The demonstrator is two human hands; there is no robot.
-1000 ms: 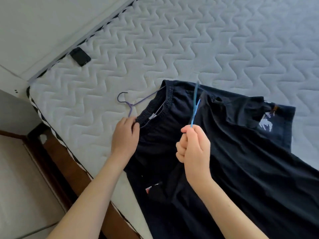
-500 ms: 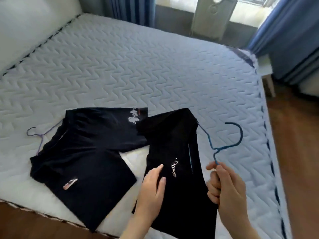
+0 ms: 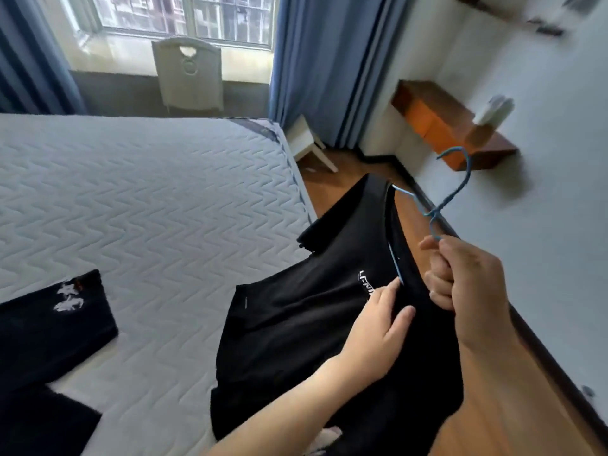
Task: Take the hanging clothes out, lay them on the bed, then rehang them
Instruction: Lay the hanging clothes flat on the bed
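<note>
Two black shirts are in view. The nearer shirt (image 3: 306, 324) fills the 5 o'clock part of the picture, on a blue hanger (image 3: 455, 192). It spreads from above the near right edge of the bed (image 3: 148, 199) out over the wooden floor (image 3: 500, 409). One hanger arm shows inside the collar, and the hook curls up toward 1 o'clock, clear of the cloth.

The right hand (image 3: 467, 287) grips the hanger's twisted neck just below the hook, fingers curled tight round the wire. The left hand (image 3: 378, 327) lies on the shirt's chest at 8 o'clock from the right hand. Its fingers are nearly straight, and the forefinger reaches up to the collar beside a white printed logo (image 3: 367, 284). It seems to rest flat on the cloth rather than pinch it. Both forearms come in from 6 o'clock.

The other shirt (image 3: 49, 340) lies flat on the bed at 8 o'clock, well apart from the first, with a white print on its sleeve.

Beyond the bed, at 11 o'clock, a pale chair (image 3: 189, 74) stands under a window (image 3: 184, 18) framed by blue curtains (image 3: 316, 67). A white stool (image 3: 307, 143) sits on the floor at the bed's far corner, at 12 o'clock. An orange shelf (image 3: 437, 120) hangs on the wall at 2 o'clock with a blurred white object on top.
</note>
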